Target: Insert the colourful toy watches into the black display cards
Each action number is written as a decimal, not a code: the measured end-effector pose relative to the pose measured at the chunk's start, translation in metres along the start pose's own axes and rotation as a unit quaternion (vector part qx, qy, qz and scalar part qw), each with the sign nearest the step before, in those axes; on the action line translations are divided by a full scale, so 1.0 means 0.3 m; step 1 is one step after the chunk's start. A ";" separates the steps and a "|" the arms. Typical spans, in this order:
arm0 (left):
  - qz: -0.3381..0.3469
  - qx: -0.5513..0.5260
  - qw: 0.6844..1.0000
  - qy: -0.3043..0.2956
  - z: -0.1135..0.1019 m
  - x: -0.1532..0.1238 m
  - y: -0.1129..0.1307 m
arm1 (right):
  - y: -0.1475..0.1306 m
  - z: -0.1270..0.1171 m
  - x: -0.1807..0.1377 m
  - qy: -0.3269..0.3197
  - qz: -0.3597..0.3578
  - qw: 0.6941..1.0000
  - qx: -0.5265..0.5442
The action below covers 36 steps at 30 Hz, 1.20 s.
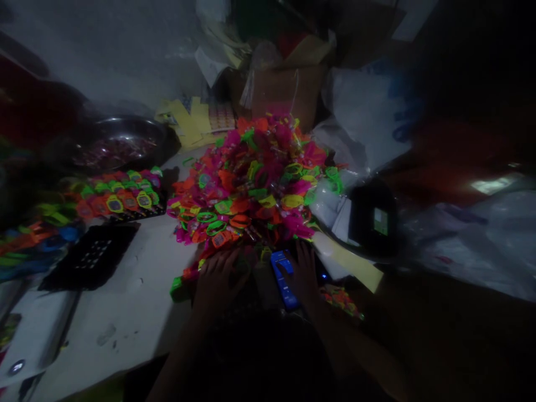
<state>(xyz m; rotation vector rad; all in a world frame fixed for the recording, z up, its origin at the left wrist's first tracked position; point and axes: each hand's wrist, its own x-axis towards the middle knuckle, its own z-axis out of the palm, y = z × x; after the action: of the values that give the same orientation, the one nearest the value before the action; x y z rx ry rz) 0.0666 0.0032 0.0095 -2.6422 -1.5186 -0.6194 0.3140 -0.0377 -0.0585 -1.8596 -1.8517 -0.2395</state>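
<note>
The scene is dim. A large heap of brightly coloured toy watches (251, 184) in pink, orange, green and yellow rises in front of me. My left hand (218, 279) is at its near edge, fingers stretched forward and thumb apart, close to the lowest watches. My right hand (305, 273) lies with fingers extended at the right edge of a phone (285, 287) with a lit blue screen. Its thumb reaches over the screen; whether it presses there I cannot tell. The surface between the hands is too dark to make out.
Rows of toy watches (125, 198) stand at left, behind a black tray with holes (94, 257). A metal bowl (159, 131) of small pieces is behind. A dark basin (372, 254), yellow card strip (355, 265) and plastic bags (481, 240) lie right; a cardboard box (285, 95) stands behind.
</note>
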 end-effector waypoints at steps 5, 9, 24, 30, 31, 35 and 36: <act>0.002 0.006 1.000 0.009 0.002 0.000 0.000 | 0.006 -0.064 -0.062 0.025 -0.034 0.998 0.047; 0.003 0.003 1.000 0.006 0.002 0.001 0.000 | 0.018 -0.089 -0.145 0.026 -0.044 0.997 0.059; 0.005 0.006 1.000 0.007 -0.007 0.006 0.007 | 0.012 -0.124 -0.268 0.030 -0.065 0.993 0.093; 0.006 0.020 1.000 0.002 -0.002 0.005 0.003 | -0.005 -0.117 -0.270 0.009 -0.080 0.993 0.086; 0.007 0.019 1.000 0.003 -0.001 0.005 0.002 | -0.007 -0.115 -0.270 0.000 -0.082 0.993 0.084; 0.002 0.006 1.000 0.000 0.003 0.003 0.001 | -0.019 -0.117 -0.265 -0.051 -0.086 0.993 0.064; 0.000 0.004 1.000 -0.001 0.003 0.003 0.002 | -0.021 -0.120 -0.263 -0.057 -0.086 0.993 0.062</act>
<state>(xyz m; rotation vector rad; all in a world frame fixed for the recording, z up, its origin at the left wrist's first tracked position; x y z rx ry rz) 0.0677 0.0040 0.0091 -2.6377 -1.5179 -0.6092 0.3112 -0.1246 -0.0626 -1.6624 -2.0591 -0.0759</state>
